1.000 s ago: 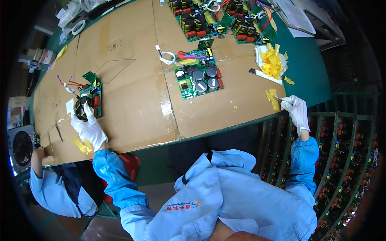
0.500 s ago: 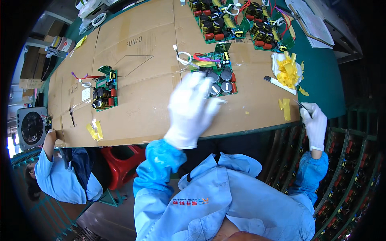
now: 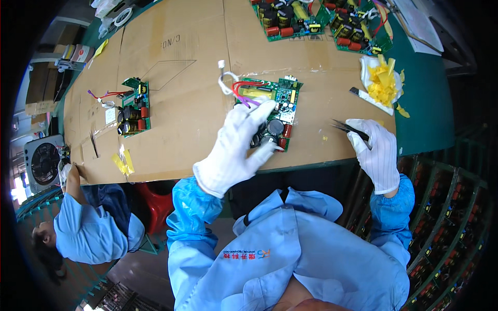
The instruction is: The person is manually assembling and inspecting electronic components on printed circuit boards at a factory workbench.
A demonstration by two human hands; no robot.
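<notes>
A green circuit board (image 3: 286, 106) lies on the cardboard in front of me, with black round capacitors, red parts, a strip of yellow tape and red, purple and white wires. Over its near left part is my left hand (image 3: 228, 150), in a white glove. The fingers and thumb close around the capacitors and hide some of them. In my right hand (image 3: 377, 155), also gloved, dark tweezers (image 3: 345, 126) point left toward the board, their tips apart from it.
Another board (image 3: 136, 111) lies at the left, beside yellow tape pieces (image 3: 123, 163). Several boards (image 3: 290, 23) stand far right. Yellow scraps (image 3: 383, 85) are heaped on a white pad at right. A co-worker (image 3: 96, 223) sits near a fan (image 3: 45, 159) at far left.
My left hand has taken hold of the circuit board, which now lies nearer me and turned a little. My right hand has come left from the table edge with the tweezers.
</notes>
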